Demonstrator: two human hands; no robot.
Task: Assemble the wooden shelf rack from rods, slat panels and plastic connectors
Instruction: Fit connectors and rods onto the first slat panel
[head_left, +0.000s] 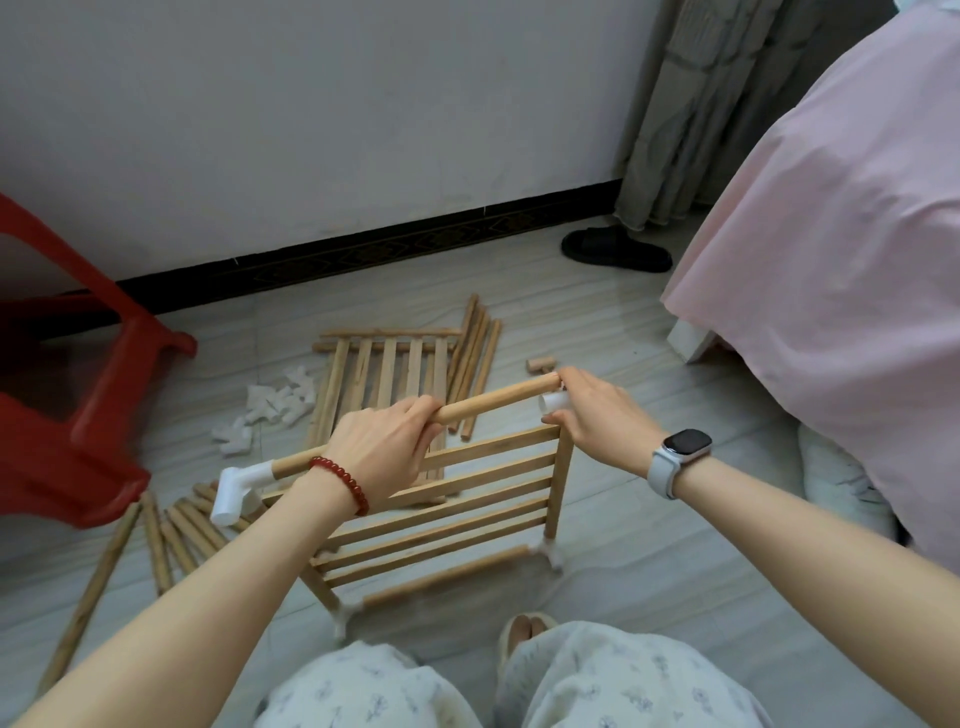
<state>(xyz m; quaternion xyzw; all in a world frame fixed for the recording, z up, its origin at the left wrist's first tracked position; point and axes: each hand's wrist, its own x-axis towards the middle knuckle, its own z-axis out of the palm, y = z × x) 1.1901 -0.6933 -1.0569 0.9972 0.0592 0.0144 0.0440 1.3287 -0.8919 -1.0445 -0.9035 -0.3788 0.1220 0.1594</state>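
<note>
Left hand (387, 447), centre frame: fingers curled round the round light-wood rod (488, 402), grasping it near mid-length. Right hand (592, 415), right of centre: thumb and fingers pinch the white plastic tube connector (555, 401) at the rod's free end.

The rod's other end, lower left of the hands, already sits in a white plastic elbow connector (236, 488). Just below the rod, the partly built wooden slat-panel frame (457, 525) stands on the pale tiled floor (649, 561).

Step, as we judge it: fitting the connector onto the rod's right end. The next move calls for lining up bore and rod tip, then pressing the two together, with the left hand bracing.

Upper centre: a spare flat slat panel (387, 371) and loose white connectors (270, 410). Lower left: loose rods (176, 535).
</note>
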